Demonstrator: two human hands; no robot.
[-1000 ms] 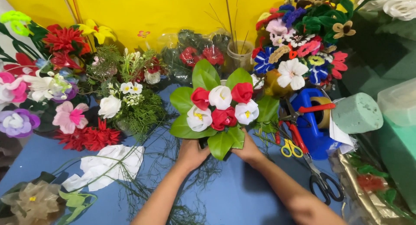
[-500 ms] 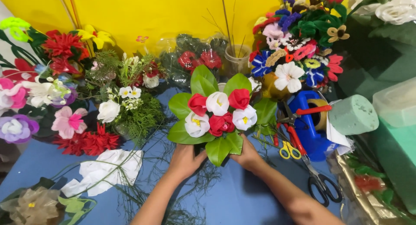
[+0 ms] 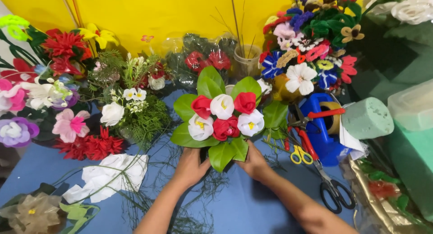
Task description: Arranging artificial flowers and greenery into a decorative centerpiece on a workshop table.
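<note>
Right now both hands are closed around the base of a small bouquet [image 3: 223,121] near the middle of the blue counter [image 3: 252,207]. The left hand [image 3: 190,166] cups it from the near left, fingers curled up under the lowest leaves, and the right hand [image 3: 254,163] holds it from the near right, partly hidden beneath a leaf. The bouquet stands upright and faces the camera: three red blooms and three white ones packed together, ringed by broad green leaves. I cannot see its stem or what it stands in.

Thin green strands [image 3: 180,189] lie scattered on the counter around the wrists. To the near left lies a white cloth flower [image 3: 108,177], and in the near left corner a pale beige one [image 3: 34,213]. Further left, red spiky flowers [image 3: 90,146], a pink flower [image 3: 70,125] and a purple one [image 3: 16,131] crowd the edge, with a white rose and ferny sprigs [image 3: 135,114] just left of the bouquet.

To the right, yellow-handled scissors [image 3: 298,153] lie just beside the right hand, and black-handled scissors [image 3: 336,193] rest nearer the camera. A blue tape dispenser [image 3: 320,135] sits behind them, touching a green foam cylinder [image 3: 367,117]. A tall mixed arrangement [image 3: 311,53] rises at the far right, and a clear jar of sticks [image 3: 246,60] stands behind the bouquet against a yellow backdrop [image 3: 180,13].
</note>
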